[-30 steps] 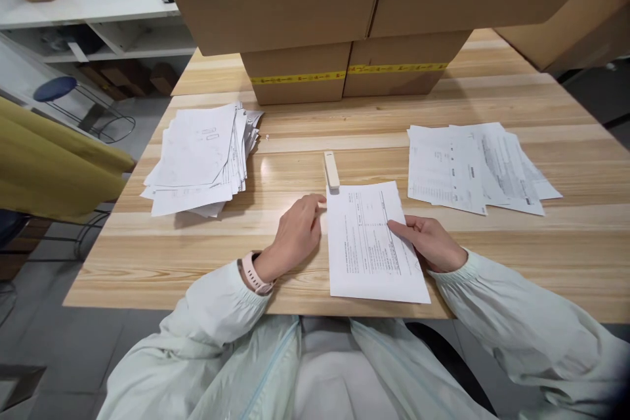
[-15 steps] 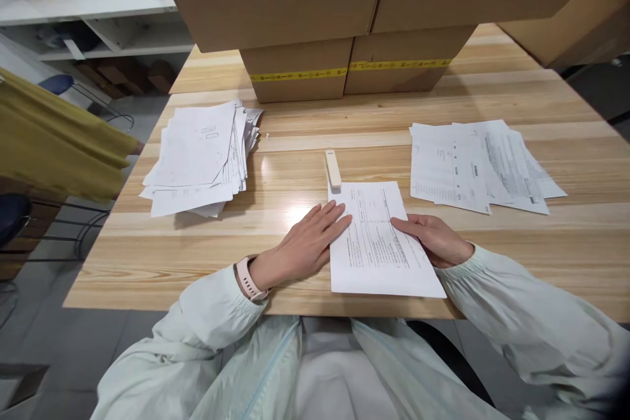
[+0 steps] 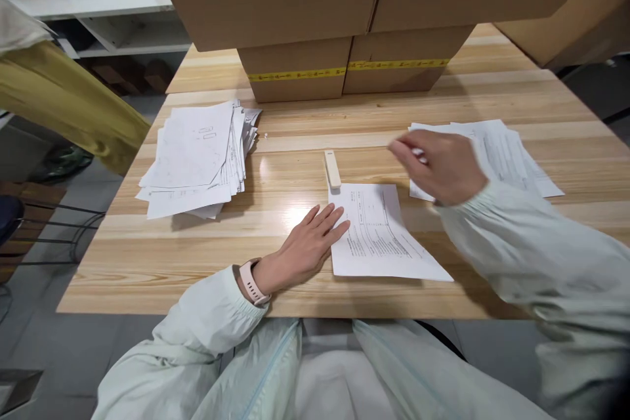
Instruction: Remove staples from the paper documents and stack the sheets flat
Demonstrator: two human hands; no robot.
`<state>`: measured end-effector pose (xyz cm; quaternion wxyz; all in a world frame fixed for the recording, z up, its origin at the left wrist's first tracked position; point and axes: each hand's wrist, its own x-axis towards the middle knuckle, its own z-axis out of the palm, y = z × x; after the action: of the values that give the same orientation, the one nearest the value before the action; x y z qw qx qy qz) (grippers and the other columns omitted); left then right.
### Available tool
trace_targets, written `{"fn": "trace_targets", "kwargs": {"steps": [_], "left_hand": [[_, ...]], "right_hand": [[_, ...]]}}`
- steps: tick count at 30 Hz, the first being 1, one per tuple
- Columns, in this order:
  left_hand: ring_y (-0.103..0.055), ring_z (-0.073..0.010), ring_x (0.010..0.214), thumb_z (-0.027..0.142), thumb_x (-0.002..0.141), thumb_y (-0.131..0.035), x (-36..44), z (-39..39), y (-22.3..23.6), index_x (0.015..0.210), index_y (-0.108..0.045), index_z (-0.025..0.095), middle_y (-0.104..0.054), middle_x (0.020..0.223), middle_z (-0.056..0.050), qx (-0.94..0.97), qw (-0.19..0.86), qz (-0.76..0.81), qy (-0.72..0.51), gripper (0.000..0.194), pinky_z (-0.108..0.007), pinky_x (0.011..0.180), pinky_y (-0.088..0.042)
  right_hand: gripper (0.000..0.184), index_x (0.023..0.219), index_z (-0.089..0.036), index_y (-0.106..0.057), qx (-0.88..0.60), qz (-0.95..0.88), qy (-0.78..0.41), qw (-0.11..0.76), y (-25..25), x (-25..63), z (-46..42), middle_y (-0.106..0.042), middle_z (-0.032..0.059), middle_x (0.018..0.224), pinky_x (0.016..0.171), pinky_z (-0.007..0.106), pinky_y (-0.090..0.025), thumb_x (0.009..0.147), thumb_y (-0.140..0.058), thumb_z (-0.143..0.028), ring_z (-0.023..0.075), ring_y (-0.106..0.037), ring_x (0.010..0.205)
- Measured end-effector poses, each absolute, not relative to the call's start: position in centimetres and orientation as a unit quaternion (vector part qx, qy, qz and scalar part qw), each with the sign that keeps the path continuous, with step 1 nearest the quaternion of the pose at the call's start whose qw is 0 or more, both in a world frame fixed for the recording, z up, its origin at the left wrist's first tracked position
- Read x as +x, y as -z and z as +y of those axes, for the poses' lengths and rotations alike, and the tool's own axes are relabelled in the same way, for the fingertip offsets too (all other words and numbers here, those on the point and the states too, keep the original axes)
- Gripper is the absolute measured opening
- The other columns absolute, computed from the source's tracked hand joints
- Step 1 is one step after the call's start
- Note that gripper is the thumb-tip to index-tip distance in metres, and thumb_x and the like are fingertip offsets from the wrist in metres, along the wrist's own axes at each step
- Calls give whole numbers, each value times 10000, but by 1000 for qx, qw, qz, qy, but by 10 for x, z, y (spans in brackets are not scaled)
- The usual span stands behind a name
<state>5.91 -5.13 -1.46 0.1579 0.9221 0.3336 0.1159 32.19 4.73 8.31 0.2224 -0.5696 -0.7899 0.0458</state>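
Paper (image 3: 374, 256) lies beneath your spread left hand's (image 3: 308, 246) fingertips; your blurred right hand (image 3: 440, 167) curls, whether holding anything unclear.

Wooden table (image 3: 147, 256): two paper piles (image 3: 197, 151), sheet (image 3: 369, 262), stapler (image 3: 332, 170), boxes (image 3: 298, 62).

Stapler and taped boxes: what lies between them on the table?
Only bare table lies straight between the stapler and the taped boxes, as the head view shows.
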Motion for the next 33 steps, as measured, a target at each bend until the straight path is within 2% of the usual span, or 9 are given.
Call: {"fn": "trace_targets", "kwargs": {"steps": [3, 7, 11, 19, 24, 33], "left_hand": [[-142, -274, 1540, 18, 836, -424, 60, -51, 14, 1504, -356, 166, -338, 1594, -176, 920, 164, 332, -123, 687, -575, 1221, -230], [-166, -294, 1533, 23, 850, -413, 60, -51, 13, 1492, -373, 140, -346, 1586, -193, 922, 158, 331, -121, 653, -586, 1215, -239], [-190, -311, 1526, 36, 865, -412, 59, -51, 11, 1484, -384, 121, -350, 1584, -195, 923, 158, 328, -119, 625, -580, 1216, -243], [-151, -300, 1535, 57, 865, -440, 59, -51, 14, 1479, -382, 127, -346, 1584, -204, 921, 169, 328, -126, 621, -589, 1216, -234], [-163, -296, 1532, 51, 875, -431, 59, -51, 14, 1474, -386, 143, -361, 1579, -192, 920, 166, 331, -125, 608, -576, 1215, -250], [-204, -305, 1523, 46, 872, -447, 59, -51, 16, 1466, -407, 154, -384, 1566, -193, 919, 163, 331, -139, 606, -595, 1203, -276]], "right_hand": [[423, 1015, -144, -679, -439, -872, -80, 201, -68, 270, 91, -689, 147, 1088, 933, 426, -412, 1015, -315, -360, 288, -581, 1047], [445, 1023, -114, -675, -396, -886, -155, 186, -30, 217, 123, -681, 150, 1133, 1014, 414, -360, 1028, -271, -302, 261, -550, 1090], [461, 1041, -129, -677, -425, -862, -204, 186, -4, 198, 124, -663, 140, 1198, 1011, 398, -350, 1040, -265, -335, 252, -519, 1139], [379, 1064, -149, -678, -454, -848, -170, 213, 4, 196, 115, -645, 126, 1272, 977, 390, -355, 1031, -343, -323, 266, -492, 1157], [386, 1068, -162, -674, -463, -848, -147, 210, 7, 195, 113, -661, 122, 1247, 939, 398, -357, 1036, -330, -333, 279, -499, 1138], [389, 1038, -162, -675, -495, -836, -134, 195, 3, 192, 110, -682, 136, 1178, 964, 426, -354, 1033, -322, -326, 288, -529, 1113]]}}
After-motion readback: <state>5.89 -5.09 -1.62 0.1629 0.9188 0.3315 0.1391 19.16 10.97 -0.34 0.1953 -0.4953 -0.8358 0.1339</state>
